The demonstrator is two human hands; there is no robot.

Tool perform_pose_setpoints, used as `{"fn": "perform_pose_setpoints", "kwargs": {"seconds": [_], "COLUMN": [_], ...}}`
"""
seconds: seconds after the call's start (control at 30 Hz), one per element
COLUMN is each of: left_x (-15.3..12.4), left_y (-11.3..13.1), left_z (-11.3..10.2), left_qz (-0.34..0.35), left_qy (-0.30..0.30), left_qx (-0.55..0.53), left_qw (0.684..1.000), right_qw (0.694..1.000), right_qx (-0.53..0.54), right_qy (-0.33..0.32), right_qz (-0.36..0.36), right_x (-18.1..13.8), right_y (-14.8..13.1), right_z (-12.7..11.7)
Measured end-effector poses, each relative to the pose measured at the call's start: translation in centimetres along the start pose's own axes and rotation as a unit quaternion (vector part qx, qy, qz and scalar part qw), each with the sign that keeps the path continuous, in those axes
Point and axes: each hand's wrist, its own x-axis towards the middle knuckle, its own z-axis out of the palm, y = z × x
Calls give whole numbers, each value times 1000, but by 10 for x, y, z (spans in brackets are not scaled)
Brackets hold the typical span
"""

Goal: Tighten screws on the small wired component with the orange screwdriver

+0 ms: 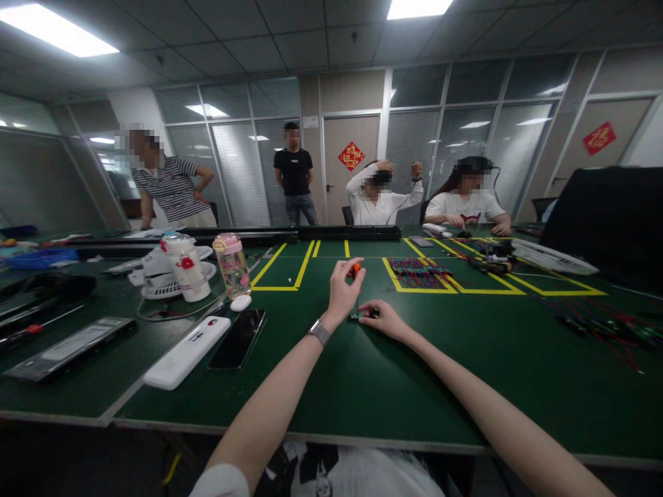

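My left hand [342, 286], with a metal-banded watch on its wrist, is closed around the orange and black handle of a screwdriver [356, 268]. The screwdriver stands upright, its thin shaft pointing down at a small dark and greenish part [354, 317] on the table. My right hand [382, 321] lies low beside that part and pinches it with thumb and fingers. Whether the tip touches the part is too small to tell. Something black shows at the right fingers.
Wired parts [420, 274] lie in a yellow-taped box on the green table [331, 397], with more wires [611, 324] at right. Left are a phone [238, 338], a white case [187, 352], a pink-lidded bottle [233, 266] and a white jug [189, 273]. Several people are across the table.
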Motion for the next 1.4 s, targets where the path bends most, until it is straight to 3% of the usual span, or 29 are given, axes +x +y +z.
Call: {"fn": "perform_pose_setpoints", "kwargs": {"seconds": [0.63, 0.97, 1.2, 1.4], "left_x": [0, 0, 1, 0], "left_y": [0, 1, -2, 4], "left_z": [-1, -2, 0, -2], "left_qz": [-15, -5, -54, -8], "left_qy": [-19, 29, -13, 4], "left_qx": [-33, 22, -54, 20], "left_qw": [999, 999, 997, 1000], "right_qw": [1000, 999, 1000, 1000], "right_qx": [-10, -16, -13, -6], "right_qy": [-10, -3, -6, -4], "right_qz": [-27, -33, -14, 0], "right_x": [1, 1, 0, 0], "right_y": [-1, 2, -3, 0], "right_z": [-1, 1, -1, 0]}}
